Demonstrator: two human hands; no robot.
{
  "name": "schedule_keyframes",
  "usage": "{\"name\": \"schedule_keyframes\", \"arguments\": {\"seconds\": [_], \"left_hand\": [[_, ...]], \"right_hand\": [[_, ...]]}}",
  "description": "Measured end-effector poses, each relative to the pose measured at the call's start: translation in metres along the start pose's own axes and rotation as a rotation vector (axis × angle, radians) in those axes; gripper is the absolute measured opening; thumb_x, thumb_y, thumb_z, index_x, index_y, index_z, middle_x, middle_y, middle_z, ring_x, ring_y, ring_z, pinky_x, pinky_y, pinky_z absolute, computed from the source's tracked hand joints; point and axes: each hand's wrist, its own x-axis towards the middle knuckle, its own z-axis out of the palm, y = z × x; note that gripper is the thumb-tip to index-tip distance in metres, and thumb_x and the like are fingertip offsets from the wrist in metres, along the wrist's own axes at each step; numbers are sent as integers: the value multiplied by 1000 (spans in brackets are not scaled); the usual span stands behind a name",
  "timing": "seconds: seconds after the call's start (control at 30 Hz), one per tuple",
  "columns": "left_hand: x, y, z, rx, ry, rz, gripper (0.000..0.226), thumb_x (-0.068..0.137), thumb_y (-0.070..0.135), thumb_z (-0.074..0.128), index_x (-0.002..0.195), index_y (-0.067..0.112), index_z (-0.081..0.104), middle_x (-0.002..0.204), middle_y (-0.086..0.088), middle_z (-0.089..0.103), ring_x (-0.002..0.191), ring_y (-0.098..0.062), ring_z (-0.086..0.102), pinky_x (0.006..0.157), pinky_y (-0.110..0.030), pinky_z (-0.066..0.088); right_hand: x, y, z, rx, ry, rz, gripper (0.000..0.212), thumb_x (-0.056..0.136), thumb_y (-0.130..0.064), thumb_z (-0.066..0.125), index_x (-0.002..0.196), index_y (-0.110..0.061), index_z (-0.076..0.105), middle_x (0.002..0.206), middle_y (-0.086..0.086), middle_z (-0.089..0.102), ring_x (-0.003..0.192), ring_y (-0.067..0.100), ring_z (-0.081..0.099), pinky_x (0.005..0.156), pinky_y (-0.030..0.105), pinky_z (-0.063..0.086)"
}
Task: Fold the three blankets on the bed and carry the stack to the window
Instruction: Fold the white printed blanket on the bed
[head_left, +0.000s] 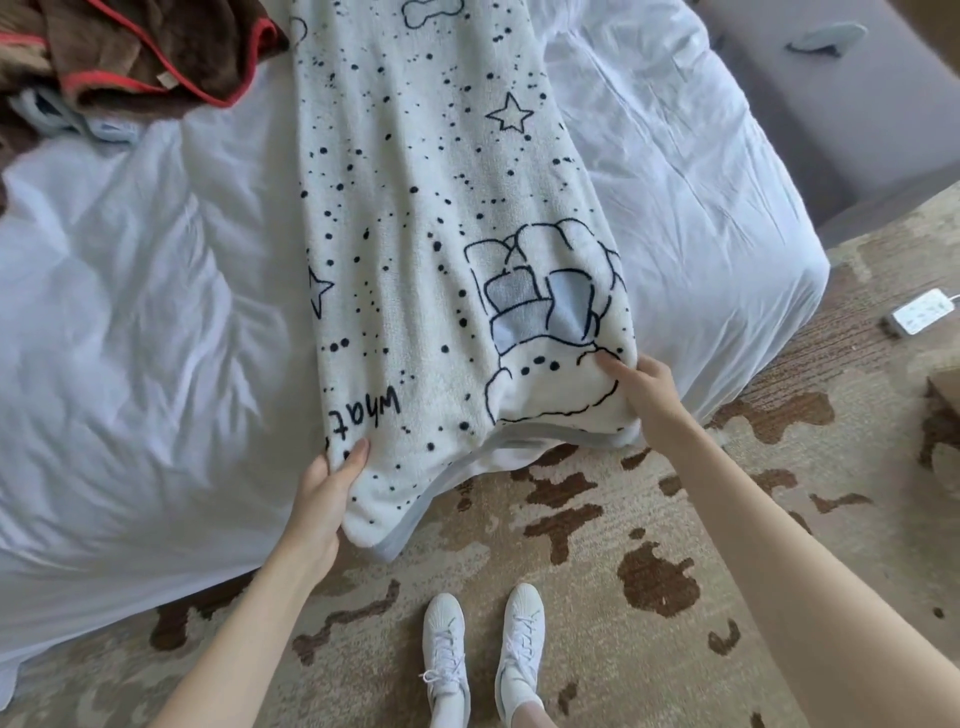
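Blanket, white with black dots and stars, is clamped by left grip and right grip.

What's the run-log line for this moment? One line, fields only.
left hand: grips white spotted blanket, near corner | right hand: pinches its other near corner | brown blanket: heaped, unfolded, on bed

1. The word "what", in black hand-drawn letters, stands on the white speckled blanket near its lower left corner. From the head view it reads upside down, just above the thumb of the left hand gripping that corner.
2. A small tag on the brown blanket is too small to read.
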Motion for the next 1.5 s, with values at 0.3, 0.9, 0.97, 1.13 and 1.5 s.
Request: {"name": "schedule_keyframes", "arguments": {"seconds": [0.3,0.9,0.97,1.13,1.5], "left_hand": [[5,-18,-6,14,6,-72,55,74,50,73,117,19,59,104,18,66,105,-5,58,103,-38,37],[-46,-19,-8,-51,108,-159,54,84,41,71,131,27,50,142,5,48,133,-20,43,107,-42,37],[-63,3,-4,-62,116,-126,58,85,43,69,135,22,47,141,2,48,132,-21,44,110,-44,36],[-93,69,6,-58,155,-169,44,86,42,68,122,23,50,122,-3,59,107,-20,59,83,-36,50],[-48,204,24,-146,155,-270,23,88,29,65,98,8,68,83,-12,64,77,-25,62,68,-35,50]], "right_hand": [[-20,40,-27,-130,-231,308,57,80,-40,72,113,5,60,77,5,72,60,13,66,58,23,55],[-91,22,-43,224,4,132,14,92,-8,60,103,-1,57,74,9,71,58,19,69,51,28,59],[-107,2,-43,284,17,127,16,92,-11,61,107,-3,58,78,11,71,59,18,70,50,26,59],[-134,-49,-43,381,74,212,20,93,-15,62,107,0,62,77,8,68,52,10,66,41,17,51],[-79,-162,-32,428,181,220,20,87,-6,68,102,5,60,78,15,62,50,12,67,49,25,58]]}}
